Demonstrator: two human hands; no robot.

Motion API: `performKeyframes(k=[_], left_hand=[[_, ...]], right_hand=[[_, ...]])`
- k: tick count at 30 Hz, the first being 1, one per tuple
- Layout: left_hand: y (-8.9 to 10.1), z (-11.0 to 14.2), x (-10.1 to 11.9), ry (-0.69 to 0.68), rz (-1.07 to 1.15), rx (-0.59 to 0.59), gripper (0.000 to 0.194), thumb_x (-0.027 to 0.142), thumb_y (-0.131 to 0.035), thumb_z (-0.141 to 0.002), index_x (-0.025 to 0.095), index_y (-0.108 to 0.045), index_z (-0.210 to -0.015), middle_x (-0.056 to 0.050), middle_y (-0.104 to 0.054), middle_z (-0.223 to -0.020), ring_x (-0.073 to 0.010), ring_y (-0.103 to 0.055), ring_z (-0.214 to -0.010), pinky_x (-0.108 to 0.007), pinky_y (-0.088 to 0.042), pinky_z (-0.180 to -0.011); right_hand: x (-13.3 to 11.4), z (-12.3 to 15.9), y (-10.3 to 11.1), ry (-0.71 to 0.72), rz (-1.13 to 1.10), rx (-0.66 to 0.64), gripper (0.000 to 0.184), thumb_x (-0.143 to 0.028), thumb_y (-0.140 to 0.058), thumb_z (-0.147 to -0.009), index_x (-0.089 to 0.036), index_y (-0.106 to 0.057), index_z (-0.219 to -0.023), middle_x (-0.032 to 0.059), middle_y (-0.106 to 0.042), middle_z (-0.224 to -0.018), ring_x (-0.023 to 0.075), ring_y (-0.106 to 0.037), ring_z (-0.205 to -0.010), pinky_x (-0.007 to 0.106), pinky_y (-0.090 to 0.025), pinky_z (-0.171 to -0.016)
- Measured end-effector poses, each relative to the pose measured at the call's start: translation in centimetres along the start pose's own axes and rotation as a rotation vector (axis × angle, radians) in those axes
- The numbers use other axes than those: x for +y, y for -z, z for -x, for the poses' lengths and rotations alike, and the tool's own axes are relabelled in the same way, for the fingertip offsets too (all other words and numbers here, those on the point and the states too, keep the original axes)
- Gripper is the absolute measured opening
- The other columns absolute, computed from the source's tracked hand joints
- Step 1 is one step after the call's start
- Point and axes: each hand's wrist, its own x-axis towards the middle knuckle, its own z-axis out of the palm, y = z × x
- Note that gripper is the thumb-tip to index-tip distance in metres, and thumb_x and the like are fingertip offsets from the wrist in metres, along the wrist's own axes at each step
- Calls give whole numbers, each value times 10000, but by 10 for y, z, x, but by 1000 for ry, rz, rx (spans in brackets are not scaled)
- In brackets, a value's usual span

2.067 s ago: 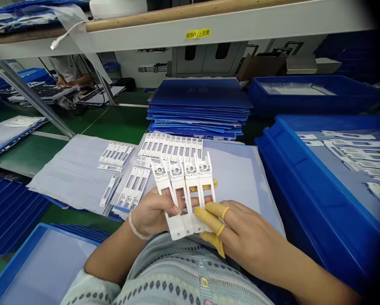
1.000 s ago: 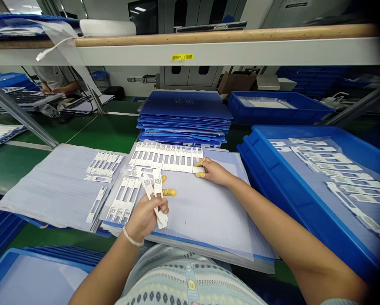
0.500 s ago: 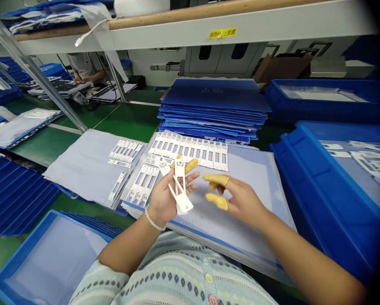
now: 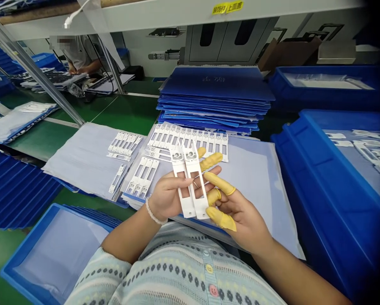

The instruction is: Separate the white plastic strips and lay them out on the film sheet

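My left hand (image 4: 166, 195), closed with its thumb over the front, holds two slim white plastic frames side by side. The left frame (image 4: 187, 208) and the right frame (image 4: 202, 206) each have a long rectangular window and a round fitting near the top. My right hand (image 4: 245, 220) has yellow finger cots and pinches the right frame along its right edge. Below and behind them, a row of similar white frames (image 4: 223, 148) lies on a sheet-covered stack (image 4: 250, 182). Three more frames (image 4: 143, 178) rest at that stack's left side.
A second sheet-covered pile (image 4: 78, 156) to the left carries several white parts. Behind stands a stack of blue sheets (image 4: 215, 84). Blue trays (image 4: 304, 169) rise at the right, another blue tray (image 4: 28, 254) sits lower left. A shelf beam (image 4: 177, 19) crosses overhead; a co-worker (image 4: 83, 55) sits beyond.
The two frames, crossed before, now stand nearly parallel and upright. My right hand has moved in from the right and touches the right frame. The camera view has tilted slightly downward.
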Motion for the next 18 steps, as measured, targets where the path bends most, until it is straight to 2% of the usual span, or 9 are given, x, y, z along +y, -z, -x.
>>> performKeyframes(k=[4,7,11,14,18], left_hand=[[-5,2,3,31,-5,-23,743,93,-584,-729,242,-365,-1423,-87,-540,-1372,-284,-379,-1358,-440,-306,-1117],[-8,3,3,35,5,-53,737,85,-580,-731,232,-367,-1422,-86,-606,-1288,-269,-408,-1340,-420,-313,-1111],[-8,4,3,42,31,-39,750,58,-581,-716,247,-378,-1413,-58,-683,-1134,-262,-502,-1265,-405,-399,-1041],[-5,4,4,63,57,-52,714,48,-568,-730,254,-408,-1394,-44,-711,-1029,-257,-618,-1111,-408,-466,-954],[-4,5,3,47,105,-64,692,-10,-555,-718,235,-458,-1358,-24,-724,-945,-216,-662,-1002,-402,-455,-980]], right_hand=[[-1,4,-2,41,-8,12,509,-300,-589,-906,-270,-422,-1386,-1,-562,-772,122,-547,-634,251,-489,-564],[-4,5,-4,18,-9,34,492,-295,-591,-908,-276,-439,-1376,-4,-566,-772,115,-540,-614,243,-491,-548],[-6,6,-1,54,3,6,464,-276,-558,-929,-288,-439,-1377,-2,-577,-792,120,-565,-636,235,-499,-541],[-9,8,7,134,187,-2,418,-232,-526,-938,-306,-473,-1346,8,-609,-842,141,-594,-705,266,-518,-607],[-20,13,20,365,601,84,476,-124,-551,-894,-311,-499,-1328,28,-616,-910,159,-607,-760,291,-521,-676]])
